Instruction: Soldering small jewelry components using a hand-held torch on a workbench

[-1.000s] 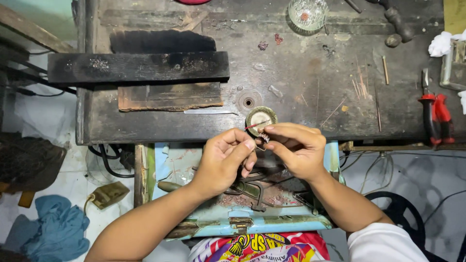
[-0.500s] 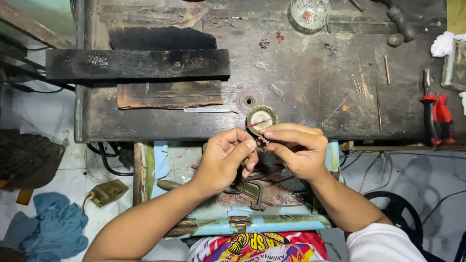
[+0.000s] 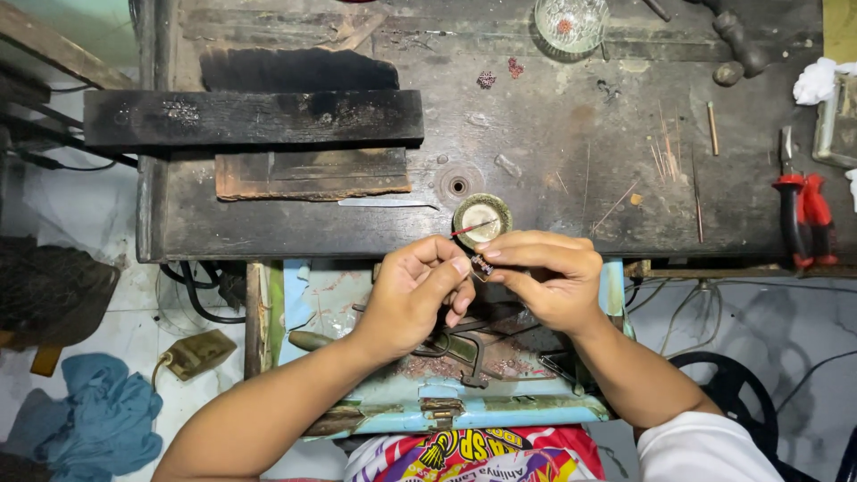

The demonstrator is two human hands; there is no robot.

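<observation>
Beaded jewellery piece (image 3: 483,265), tiny and dark with pale specks, sits pinched between both hands just off the near edge of the workbench (image 3: 553,134), too small to tell its exact kind. Left hand (image 3: 413,299) closes thumb and forefinger on its left end, the other fingers curled loosely under. Right hand (image 3: 546,278) closes thumb and forefinger on the right end, the fingertips of the two hands almost touching.

At 12 o'clock from the piece, a thin red-tipped stick (image 3: 474,228) lies across a small round dish (image 3: 482,220) on the bench edge. Below the hands, at 6 o'clock, a pale blue drawer tray (image 3: 464,412) with metal scraps sits open. Far off at 3 o'clock lie red-handled pliers (image 3: 801,219); at 10 o'clock, a charred wooden block (image 3: 254,118); at 12 o'clock, far back, a glass bowl (image 3: 571,20).

By the look of it, the step in hand is fine fitting or adjusting of the piece. A next move would call for steady fingertip pressure and a small, careful turn, lest the piece drop into the tray.
</observation>
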